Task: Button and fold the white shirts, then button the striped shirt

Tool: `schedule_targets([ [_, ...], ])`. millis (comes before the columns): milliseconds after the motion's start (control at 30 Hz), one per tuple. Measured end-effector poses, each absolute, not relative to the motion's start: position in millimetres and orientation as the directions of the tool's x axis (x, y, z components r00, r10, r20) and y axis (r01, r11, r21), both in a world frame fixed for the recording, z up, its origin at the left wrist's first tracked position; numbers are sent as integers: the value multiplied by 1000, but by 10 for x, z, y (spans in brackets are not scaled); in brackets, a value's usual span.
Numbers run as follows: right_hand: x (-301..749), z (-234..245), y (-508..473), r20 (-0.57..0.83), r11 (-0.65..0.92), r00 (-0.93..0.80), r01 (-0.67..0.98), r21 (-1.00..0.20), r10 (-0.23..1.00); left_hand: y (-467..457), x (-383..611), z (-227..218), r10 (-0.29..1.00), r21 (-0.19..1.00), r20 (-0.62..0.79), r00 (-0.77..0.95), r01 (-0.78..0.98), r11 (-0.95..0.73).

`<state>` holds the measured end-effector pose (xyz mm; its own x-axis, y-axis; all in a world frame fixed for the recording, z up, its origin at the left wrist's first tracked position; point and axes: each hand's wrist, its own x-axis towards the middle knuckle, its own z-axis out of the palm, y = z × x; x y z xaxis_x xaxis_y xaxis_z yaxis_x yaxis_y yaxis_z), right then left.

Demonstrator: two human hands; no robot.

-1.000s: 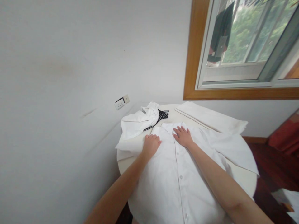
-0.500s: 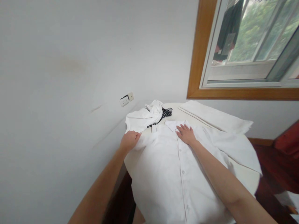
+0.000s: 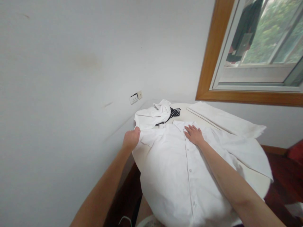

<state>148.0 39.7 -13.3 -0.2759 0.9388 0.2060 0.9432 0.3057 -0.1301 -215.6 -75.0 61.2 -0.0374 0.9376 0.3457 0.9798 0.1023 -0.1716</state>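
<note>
Have a white button-up shirt laid front-up on the round table, running down to about 6 o'clock. Clamping the left hand on a sleeve at the shirt's 10, while resting the right hand flat, with fingers a bit apart, right by the collar at 12. Also seeing bunched white clothing around 11, plus folded white cloth at 1.

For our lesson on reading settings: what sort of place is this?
Probably a room in a home: a wood-framed window with greenery outside, a wall socket, and a round-edged table spread with a white shirt.
</note>
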Motion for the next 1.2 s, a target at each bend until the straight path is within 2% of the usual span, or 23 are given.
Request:
schedule_targets([
  [133, 1483, -153, 414, 209, 308, -276, 941, -139, 938, -719, -1786, 1068, 873, -189, 461, 158, 979, -77],
  [233, 1486, -167, 415, 215, 314, -279, 937, -151, 936, -719, -1322, 1208, 791, -156, 529, 308, 951, -266],
  [300, 1492, -163, 409, 237, 319, -276, 933, -166, 932, -771, -982, 1126, 750, -140, 493, 441, 891, -432],
  [367, 1499, -133, 409, 287, 337, -277, 923, -184, 917, -868, -702, 952, 722, -134, 397, 566, 814, -565],
  [433, 1502, -69, 420, 355, 377, -288, 901, -215, 889, -977, -554, 772, 689, -128, 314, 653, 748, -651],
  [500, 1492, 27, 432, 411, 448, -321, 854, -263, 853, -1050, -576, 660, 662, -85, 293, 690, 708, -701],
  [600, 1436, 205, 385, 447, 619, -459, 712, -332, 768, -1041, -898, 635, 694, 15, 389, 605, 749, -662],
  [700, 1333, 380, 188, 435, 761, -624, 531, -373, 649, -954, -1406, 644, 745, 85, 524, 413, 845, -528],
  [767, 1254, 471, -10, 428, 826, -713, 409, -389, 555, -917, -1740, 600, 774, 79, 503, 386, 871, -486],
  [867, 1152, 534, -288, 446, 893, -795, 252, -373, 410, -921, -2106, 467, 838, 47, 368, 402, 893, -448],
  [967, 1093, 517, -425, 459, 916, -806, 245, -317, 375, -948, -2265, 350, 884, -1, 282, 373, 922, -388],
  [1067, 1101, 488, -430, 459, 910, -788, 325, -257, 411, -955, -2267, 343, 917, -41, 253, 310, 950, -310],
  [1200, 1256, 509, -376, 470, 869, -731, 439, -230, 494, -973, -2117, 523, 898, -16, 377, 228, 971, -240],
])
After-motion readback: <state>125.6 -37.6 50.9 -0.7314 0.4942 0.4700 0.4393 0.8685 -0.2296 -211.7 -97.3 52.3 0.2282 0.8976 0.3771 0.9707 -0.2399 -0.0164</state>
